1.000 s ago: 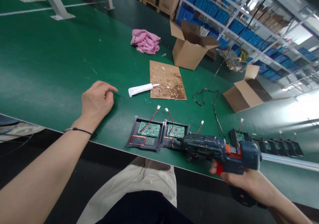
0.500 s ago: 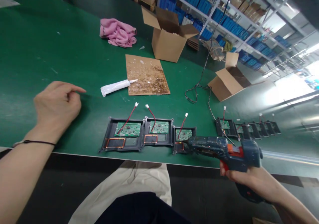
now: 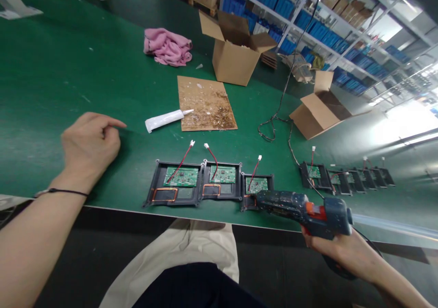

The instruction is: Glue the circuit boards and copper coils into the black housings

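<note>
My right hand (image 3: 337, 248) is wrapped round the grip of a dark glue gun (image 3: 287, 204) with orange-red parts. Its nozzle points left into the rightmost of three black plastic cases (image 3: 242, 180) near the table edge, by the copper coil there. The nozzle's tip is hard to make out. In each case lie a green circuit board (image 3: 256, 185), a red-and-black lead with a white plug, and a copper coil (image 3: 164, 195). My left hand (image 3: 91, 139) hovers or rests over the green table at the left, holding nothing visible, forefinger extended, other fingers curled.
A white tube (image 3: 163, 120) lies with its nozzle on a stained cardboard sheet (image 3: 208, 105). Behind are a pink cloth (image 3: 167, 47) and an open carton (image 3: 236, 61). Another carton (image 3: 318, 112) and a cable (image 3: 290, 148) are at right, with more black cases (image 3: 359, 180) in a row.
The whole view has shifted slightly, so the table things appear further right. The glue gun has turned a little and its nozzle stays at the rightmost near case. My left hand keeps its pose.
</note>
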### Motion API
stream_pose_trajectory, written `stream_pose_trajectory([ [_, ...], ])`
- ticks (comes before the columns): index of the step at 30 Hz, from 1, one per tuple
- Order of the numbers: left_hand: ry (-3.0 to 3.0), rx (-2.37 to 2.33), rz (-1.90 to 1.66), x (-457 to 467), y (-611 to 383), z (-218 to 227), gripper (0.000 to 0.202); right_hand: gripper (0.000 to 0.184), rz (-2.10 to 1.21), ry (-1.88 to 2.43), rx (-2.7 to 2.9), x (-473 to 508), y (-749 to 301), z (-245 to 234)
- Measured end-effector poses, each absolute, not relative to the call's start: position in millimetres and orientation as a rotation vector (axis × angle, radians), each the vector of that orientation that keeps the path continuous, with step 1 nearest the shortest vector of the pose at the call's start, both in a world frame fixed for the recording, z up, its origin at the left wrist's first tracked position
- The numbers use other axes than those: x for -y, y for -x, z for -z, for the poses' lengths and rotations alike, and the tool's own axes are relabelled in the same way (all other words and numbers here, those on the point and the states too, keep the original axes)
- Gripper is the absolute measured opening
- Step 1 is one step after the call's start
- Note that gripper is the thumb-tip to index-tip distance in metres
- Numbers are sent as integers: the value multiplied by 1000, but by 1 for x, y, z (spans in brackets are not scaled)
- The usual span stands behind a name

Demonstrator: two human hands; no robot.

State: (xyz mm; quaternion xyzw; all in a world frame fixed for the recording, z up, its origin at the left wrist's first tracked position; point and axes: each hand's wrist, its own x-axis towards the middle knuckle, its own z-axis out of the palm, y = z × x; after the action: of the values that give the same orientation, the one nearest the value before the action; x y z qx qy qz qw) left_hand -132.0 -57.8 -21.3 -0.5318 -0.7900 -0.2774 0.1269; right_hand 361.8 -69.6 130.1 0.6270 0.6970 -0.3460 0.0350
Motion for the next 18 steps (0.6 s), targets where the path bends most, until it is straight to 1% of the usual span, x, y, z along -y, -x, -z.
stream_pose_trajectory([
  [8, 1556, 2284, 830, 59, 131, 19, 27, 19, 1031, -1930, -2210, 74, -367, -128],
  [18, 1563, 2280, 840, 60, 129, 17, 28, 21, 1152, -1990, -2057, 72, -373, -132],
])
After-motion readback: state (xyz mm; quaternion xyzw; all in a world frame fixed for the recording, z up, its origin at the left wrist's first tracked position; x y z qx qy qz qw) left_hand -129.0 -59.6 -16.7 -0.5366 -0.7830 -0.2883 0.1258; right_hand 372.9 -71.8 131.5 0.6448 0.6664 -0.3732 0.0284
